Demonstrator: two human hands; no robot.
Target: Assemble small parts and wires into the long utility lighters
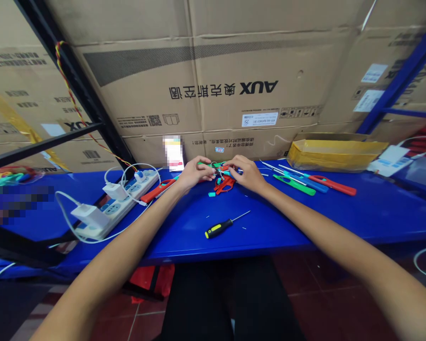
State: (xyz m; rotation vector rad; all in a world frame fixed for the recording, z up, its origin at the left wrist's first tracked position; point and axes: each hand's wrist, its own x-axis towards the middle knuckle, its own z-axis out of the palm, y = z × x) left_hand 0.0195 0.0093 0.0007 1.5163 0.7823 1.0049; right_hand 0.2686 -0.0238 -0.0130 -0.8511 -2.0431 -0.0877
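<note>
My left hand (pixel 196 173) is closed in a pinch above a cluster of small lighter parts; what lies between its fingertips is too small to name. Across from it, my right hand (pixel 249 174) has its fingers bent together over the same cluster, their grip partly hidden. Beneath and between the hands lies a red plastic lighter casing (pixel 224 185), with a small teal piece (pixel 212 194) in front of it. A black and yellow screwdriver (pixel 218 229) rests nearer the table's front edge. To the left, partly behind my forearm, is a red long-necked lighter (pixel 158 190).
Several long-necked lighters, one of them green (pixel 294 185), lie at the right. A yellow-taped cardboard box (pixel 335 154) stands behind them. On the left, a white power strip (pixel 122 204) holds plugged chargers and loose cables. A lit phone (pixel 175 154) leans against the cardboard wall (pixel 213 61).
</note>
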